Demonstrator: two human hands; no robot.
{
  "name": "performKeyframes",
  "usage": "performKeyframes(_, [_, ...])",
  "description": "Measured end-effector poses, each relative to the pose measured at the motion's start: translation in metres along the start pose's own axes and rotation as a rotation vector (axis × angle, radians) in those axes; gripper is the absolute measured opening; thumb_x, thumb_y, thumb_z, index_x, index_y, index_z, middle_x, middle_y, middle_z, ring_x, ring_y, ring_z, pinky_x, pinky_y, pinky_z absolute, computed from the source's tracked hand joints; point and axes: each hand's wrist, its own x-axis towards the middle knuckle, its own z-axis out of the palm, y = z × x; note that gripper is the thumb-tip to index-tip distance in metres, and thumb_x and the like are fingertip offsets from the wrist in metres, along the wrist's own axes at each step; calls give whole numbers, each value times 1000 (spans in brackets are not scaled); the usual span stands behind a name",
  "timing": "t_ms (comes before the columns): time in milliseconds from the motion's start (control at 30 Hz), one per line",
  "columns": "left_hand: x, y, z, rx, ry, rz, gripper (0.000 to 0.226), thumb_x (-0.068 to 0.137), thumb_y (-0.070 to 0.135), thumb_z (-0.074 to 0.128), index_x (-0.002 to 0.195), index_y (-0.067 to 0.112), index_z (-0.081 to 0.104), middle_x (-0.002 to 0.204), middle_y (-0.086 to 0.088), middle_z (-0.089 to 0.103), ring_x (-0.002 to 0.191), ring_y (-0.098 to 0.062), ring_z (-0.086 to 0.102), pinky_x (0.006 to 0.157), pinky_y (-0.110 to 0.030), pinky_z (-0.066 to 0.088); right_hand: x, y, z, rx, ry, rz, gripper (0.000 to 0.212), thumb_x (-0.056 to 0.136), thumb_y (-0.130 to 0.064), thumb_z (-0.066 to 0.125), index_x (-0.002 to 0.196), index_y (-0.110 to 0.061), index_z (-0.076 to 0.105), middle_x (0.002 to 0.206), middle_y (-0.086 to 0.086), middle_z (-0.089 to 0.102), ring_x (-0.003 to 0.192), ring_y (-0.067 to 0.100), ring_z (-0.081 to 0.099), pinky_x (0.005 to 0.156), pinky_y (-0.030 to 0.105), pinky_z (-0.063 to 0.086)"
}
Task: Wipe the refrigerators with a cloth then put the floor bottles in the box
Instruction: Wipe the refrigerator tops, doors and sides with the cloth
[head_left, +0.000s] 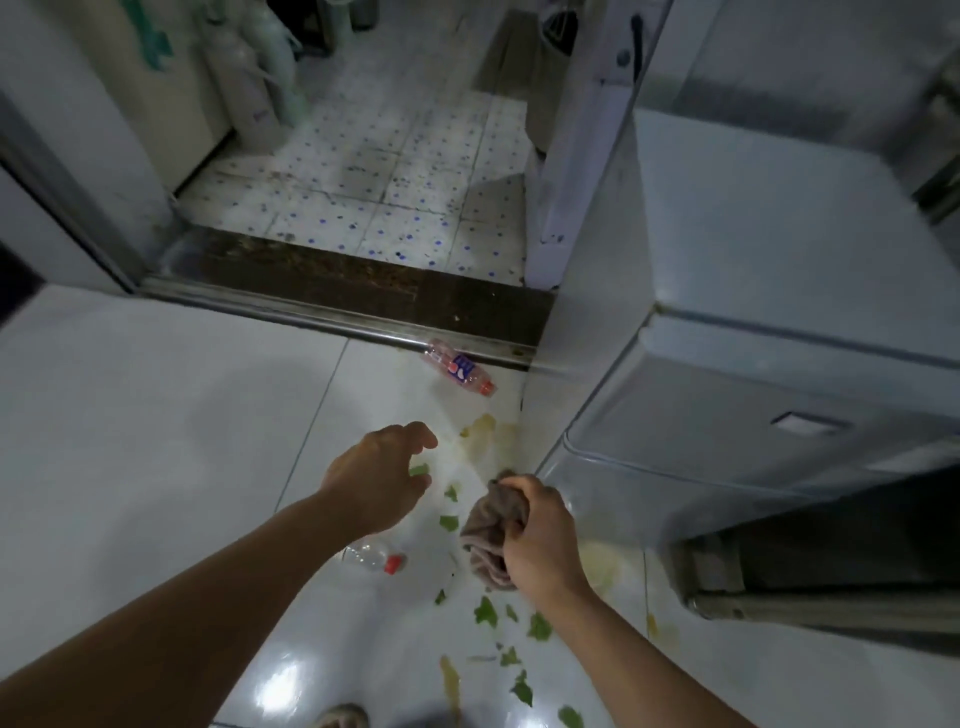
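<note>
A grey refrigerator (769, 291) stands at the right, seen from above. My right hand (543, 535) grips a bunched brown cloth (491, 535) close to the fridge's lower front corner. My left hand (382, 473) hovers over the floor with its fingers curled apart and nothing in them. A clear plastic bottle with a red cap and a blue label (460, 368) lies on its side by the door sill. A second clear bottle with a red cap (375, 557) lies partly hidden under my left forearm. No box is in view.
Green leaf scraps (485, 612) and yellowish spill stains (480, 428) litter the glossy white floor tiles. A dark raised door sill (332, 283) leads to a dotted-tile room with large bottles (249, 78) at the back left. A shoe tip (340, 717) shows at the bottom.
</note>
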Motion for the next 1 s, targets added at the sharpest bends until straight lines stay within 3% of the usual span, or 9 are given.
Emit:
performKeyframes(100, [-23, 29, -54, 2, 5, -14, 38, 87, 26, 63, 123, 28, 51, 126, 4, 58, 101, -17, 61, 92, -38, 52, -18, -49, -34, 12, -12, -19, 48, 85, 6, 43, 120, -23, 56, 123, 4, 47, 111, 18, 52, 100, 25, 44])
performKeyframes(233, [-43, 49, -114, -3, 4, 9, 39, 87, 28, 63, 124, 29, 50, 126, 4, 57, 99, -15, 61, 91, -35, 52, -26, -106, -66, -16, 21, -46, 47, 86, 6, 43, 117, -27, 55, 121, 2, 46, 101, 11, 50, 97, 19, 41])
performKeyframes(467, [-28, 30, -220, 48, -90, 85, 43, 88, 30, 60, 129, 26, 46, 124, 0, 58, 103, -16, 58, 88, -28, 47, -8, -215, -92, -11, 156, -25, 34, 88, 0, 49, 113, -23, 57, 115, 5, 53, 101, 19, 58, 98, 28, 47])
performKeyframes(567, [-3, 14, -262, 112, -108, 167, 43, 88, 34, 60, 128, 30, 45, 121, 4, 58, 97, -13, 56, 83, -26, 44, 4, -257, -88, 38, 225, 32, 26, 89, -1, 51, 105, -21, 57, 111, 6, 57, 94, 18, 61, 89, 28, 52])
performKeyframes(700, [25, -7, -311, 187, -194, 310, 43, 88, 36, 58, 129, 34, 44, 120, 7, 57, 101, -13, 58, 84, -25, 45, 13, -300, -77, 105, 387, 138, 31, 89, 2, 46, 111, -16, 58, 108, 6, 57, 90, 14, 54, 80, 15, 41])
performKeyframes(800, [39, -17, -339, 230, -247, 397, 40, 88, 34, 59, 126, 32, 46, 112, 6, 58, 99, -14, 58, 84, -24, 45, 5, -323, -72, 185, 531, 195, 32, 83, 9, 46, 103, -11, 60, 95, 3, 56, 79, 8, 51, 67, 2, 35])
performKeyframes(867, [47, -15, -350, 266, -254, 457, 37, 87, 33, 60, 123, 33, 48, 105, 8, 57, 96, -14, 59, 80, -23, 43, -4, -329, -74, 243, 582, 233, 32, 81, 10, 46, 99, -13, 59, 92, 4, 57, 76, 3, 54, 67, 6, 41])
performKeyframes(1000, [65, 13, -355, 303, -363, 566, 27, 87, 28, 60, 113, 27, 53, 97, 5, 57, 99, -20, 60, 77, -25, 44, -22, -319, -88, 232, 687, 369, 41, 83, 4, 44, 118, -15, 56, 112, 11, 56, 100, 23, 57, 89, 32, 49])
